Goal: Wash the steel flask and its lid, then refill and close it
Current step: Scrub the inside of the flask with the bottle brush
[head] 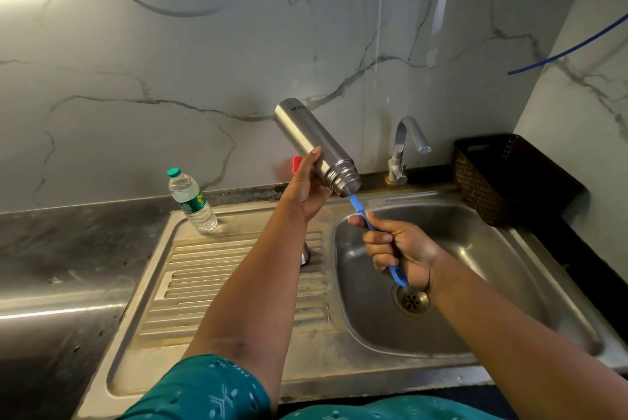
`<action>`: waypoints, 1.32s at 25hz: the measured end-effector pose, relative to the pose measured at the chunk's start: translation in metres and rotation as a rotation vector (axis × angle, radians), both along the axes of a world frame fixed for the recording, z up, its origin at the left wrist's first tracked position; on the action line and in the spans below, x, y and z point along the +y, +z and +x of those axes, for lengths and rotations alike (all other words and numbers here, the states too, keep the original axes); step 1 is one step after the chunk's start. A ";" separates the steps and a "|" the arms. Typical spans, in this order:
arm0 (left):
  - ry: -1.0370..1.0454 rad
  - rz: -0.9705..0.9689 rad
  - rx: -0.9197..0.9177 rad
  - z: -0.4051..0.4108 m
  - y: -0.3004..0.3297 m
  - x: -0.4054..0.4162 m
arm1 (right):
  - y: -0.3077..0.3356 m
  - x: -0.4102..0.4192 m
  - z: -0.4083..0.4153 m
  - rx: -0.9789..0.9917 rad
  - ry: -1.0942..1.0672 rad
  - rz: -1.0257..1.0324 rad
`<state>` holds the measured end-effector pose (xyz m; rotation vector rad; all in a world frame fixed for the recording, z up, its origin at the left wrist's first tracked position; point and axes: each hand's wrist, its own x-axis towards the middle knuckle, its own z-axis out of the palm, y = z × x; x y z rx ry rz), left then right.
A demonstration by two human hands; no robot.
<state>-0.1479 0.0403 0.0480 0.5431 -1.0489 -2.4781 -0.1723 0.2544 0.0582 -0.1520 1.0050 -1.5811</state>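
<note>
My left hand [307, 186] grips the steel flask [312, 137] near its neck and holds it tilted above the sink basin [475, 283], base up and back, open mouth down and to the right. My right hand [397, 246] is closed around the blue handle of a bottle brush [360, 209]; the brush end is inside the flask's mouth and hidden. The handle's tail sticks out below my fist. A steel lid [305, 256] stands on the ribbed drainboard, mostly hidden behind my left forearm.
A plastic water bottle [192, 202] with a green cap stands on the drainboard's [217, 277] back left corner. The tap [406, 147] rises behind the basin, with no water running. A dark woven basket [506, 178] sits at the right. A red object [296, 164] is by the wall.
</note>
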 end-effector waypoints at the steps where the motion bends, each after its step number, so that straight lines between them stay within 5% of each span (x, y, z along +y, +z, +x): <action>1: -0.019 -0.022 0.002 0.002 0.002 -0.001 | -0.001 0.000 0.000 0.058 0.003 0.015; 6: 0.067 -0.130 -0.303 -0.008 0.015 0.005 | -0.021 0.001 -0.001 1.281 -0.122 0.482; 7: 0.105 -0.133 -0.345 -0.011 0.013 0.007 | -0.025 0.003 -0.001 1.393 -0.125 0.524; 9: 0.140 -0.112 -0.354 -0.011 0.007 0.006 | -0.029 0.003 0.003 1.221 -0.110 0.472; 10: 0.127 -0.072 -0.295 -0.009 0.004 0.005 | -0.029 0.003 0.002 0.906 -0.107 0.366; 12: 0.063 -0.002 -0.115 -0.003 -0.001 0.000 | -0.022 0.006 0.004 -0.048 0.033 0.000; 14: -0.003 0.044 0.093 0.004 -0.003 -0.004 | -0.015 0.008 0.009 -0.535 0.145 -0.215; 16: -0.055 -0.012 0.120 0.008 0.002 -0.006 | -0.009 0.007 0.012 -0.368 0.129 -0.169; 20: 0.004 -0.129 -0.223 0.003 0.016 -0.003 | -0.012 0.004 0.006 0.831 -0.086 0.309; 22: 0.053 -0.144 -0.319 0.000 0.015 0.003 | -0.019 0.005 0.004 1.229 -0.123 0.479; 24: 0.117 -0.169 -0.354 -0.001 0.007 0.005 | -0.022 0.005 0.007 1.144 -0.106 0.467; 28: 0.103 -0.031 -0.137 0.001 0.007 0.002 | -0.008 0.005 0.010 -0.069 -0.007 0.016; 29: 0.098 -0.001 -0.093 0.002 0.008 0.001 | -0.004 0.006 0.010 -0.244 0.010 -0.062; 31: 0.049 0.013 -0.049 0.009 0.012 0.000 | -0.001 0.006 0.011 -0.139 0.010 -0.042; 33: -0.011 -0.024 -0.094 0.013 0.020 -0.002 | -0.005 0.007 0.013 0.413 -0.068 0.143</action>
